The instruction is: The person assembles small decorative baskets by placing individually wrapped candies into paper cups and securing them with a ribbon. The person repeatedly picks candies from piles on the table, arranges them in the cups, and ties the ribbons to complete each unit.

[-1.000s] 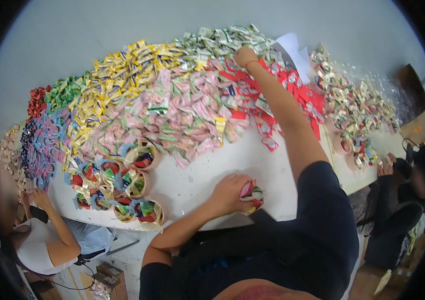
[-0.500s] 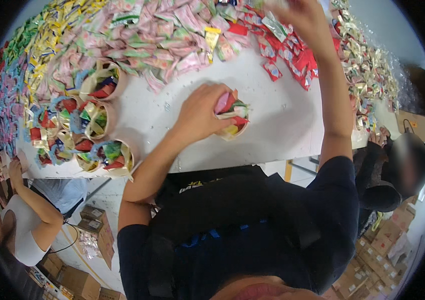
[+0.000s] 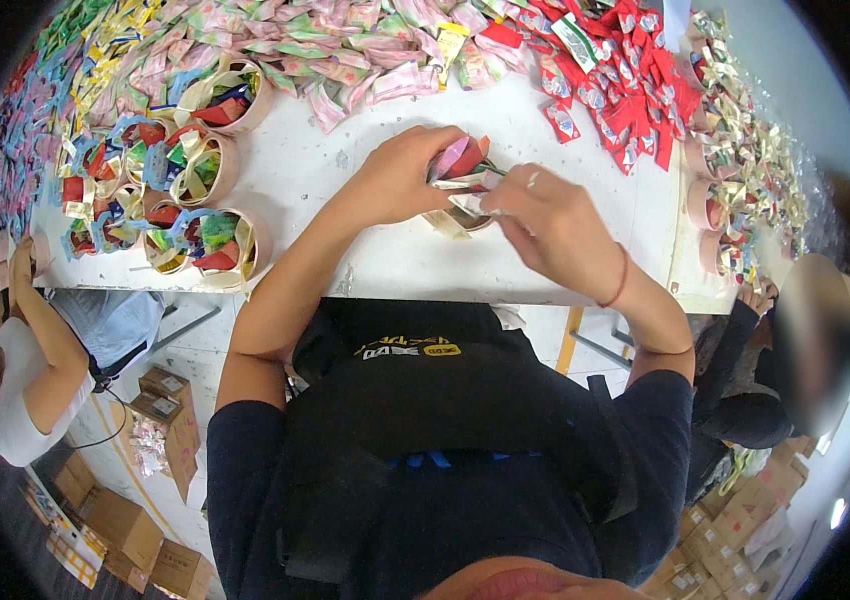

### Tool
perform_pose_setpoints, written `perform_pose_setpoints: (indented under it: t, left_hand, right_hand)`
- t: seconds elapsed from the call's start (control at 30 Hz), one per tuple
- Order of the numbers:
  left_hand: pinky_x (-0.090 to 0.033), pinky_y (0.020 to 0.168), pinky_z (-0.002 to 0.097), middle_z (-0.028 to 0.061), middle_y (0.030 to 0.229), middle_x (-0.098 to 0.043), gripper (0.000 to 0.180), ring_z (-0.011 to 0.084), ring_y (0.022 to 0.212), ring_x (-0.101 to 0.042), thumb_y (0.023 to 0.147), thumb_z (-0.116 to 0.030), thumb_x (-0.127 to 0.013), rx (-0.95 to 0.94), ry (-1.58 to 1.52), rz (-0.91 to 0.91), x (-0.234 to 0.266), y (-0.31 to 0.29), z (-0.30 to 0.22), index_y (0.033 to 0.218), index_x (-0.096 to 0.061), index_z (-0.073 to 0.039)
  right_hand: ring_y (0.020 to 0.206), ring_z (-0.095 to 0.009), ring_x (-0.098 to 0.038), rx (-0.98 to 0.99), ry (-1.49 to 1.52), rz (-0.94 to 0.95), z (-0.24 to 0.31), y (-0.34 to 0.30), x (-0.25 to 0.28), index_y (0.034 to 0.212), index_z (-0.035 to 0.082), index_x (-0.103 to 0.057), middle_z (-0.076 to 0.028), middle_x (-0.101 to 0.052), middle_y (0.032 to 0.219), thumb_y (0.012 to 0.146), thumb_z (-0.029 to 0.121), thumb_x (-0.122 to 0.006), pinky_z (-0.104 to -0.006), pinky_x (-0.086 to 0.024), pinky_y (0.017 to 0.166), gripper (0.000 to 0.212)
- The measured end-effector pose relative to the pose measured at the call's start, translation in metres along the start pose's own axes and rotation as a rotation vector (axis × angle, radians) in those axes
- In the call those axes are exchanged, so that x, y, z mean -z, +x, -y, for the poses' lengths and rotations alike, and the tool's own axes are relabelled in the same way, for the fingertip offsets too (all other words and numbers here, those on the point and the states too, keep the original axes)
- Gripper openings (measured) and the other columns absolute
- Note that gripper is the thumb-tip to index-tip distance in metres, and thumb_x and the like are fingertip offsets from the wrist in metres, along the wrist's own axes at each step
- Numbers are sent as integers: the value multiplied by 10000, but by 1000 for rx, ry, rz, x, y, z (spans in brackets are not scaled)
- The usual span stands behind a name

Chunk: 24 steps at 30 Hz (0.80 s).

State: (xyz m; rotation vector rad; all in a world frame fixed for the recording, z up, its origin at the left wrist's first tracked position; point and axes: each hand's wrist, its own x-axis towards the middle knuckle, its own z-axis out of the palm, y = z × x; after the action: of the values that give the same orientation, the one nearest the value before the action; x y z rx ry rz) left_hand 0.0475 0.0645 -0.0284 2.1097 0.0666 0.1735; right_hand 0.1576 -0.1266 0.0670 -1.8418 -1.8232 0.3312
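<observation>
In front of me on the white table stands a small pale cup (image 3: 460, 224) filled with wrapped sweets. My left hand (image 3: 400, 178) is curled round its left side, beside a purple-pink packet (image 3: 450, 158) and a red packet (image 3: 472, 157) that stick up from it. My right hand (image 3: 553, 222) is closed at the cup's right side, its fingertips down among the packets. What those fingers pinch is mostly hidden by the hand. A pale wrapper (image 3: 465, 205) shows between the two hands.
Several filled cups with blue handles (image 3: 215, 235) stand at the left. Heaps of pink packets (image 3: 295, 45) and red packets (image 3: 635, 95) lie along the far side. More cups (image 3: 710, 205) line the right. Co-workers' hands (image 3: 757, 297) show at both sides.
My right hand has come down from above the red packets to the cup and closed there. My left hand stays at the cup. The whole view has shifted slightly.
</observation>
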Motion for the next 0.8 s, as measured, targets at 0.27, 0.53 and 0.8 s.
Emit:
perform_pose_setpoints:
  t: [0.27, 0.53, 0.8]
  left_hand:
    - [-440, 1012, 397, 171, 1237, -611, 711, 293, 1193, -572, 706, -188, -818, -149, -202, 143, 12, -8, 1, 1335, -532, -21]
    - [-458, 910, 461, 159, 1088, -629, 656, 371, 1047, -587, 630, -290, -842, -46, -31, -6, -2, -8, -9, 1192, -575, -82]
    - [-421, 959, 429, 130, 1152, -623, 746, 336, 1112, -573, 571, -145, -828, -122, -83, 1, -9, -8, -6, 1266, -562, -96]
  right_hand:
    - [791, -291, -644, 95, -139, 121, -10, 3, -30, 1042, 54, -581, -121, -603, 873, 802, 38, -591, -392, -548, 639, 240]
    - [862, -306, -662, 116, 405, 518, -19, 75, 37, 1134, 82, -602, -130, -668, 961, 836, 83, -700, -407, -542, 725, 313]
    - [848, -238, -698, 66, 10, -235, -205, 416, 12, 1046, 30, -717, -128, -738, 922, 854, 208, -671, -356, -545, 780, 266]
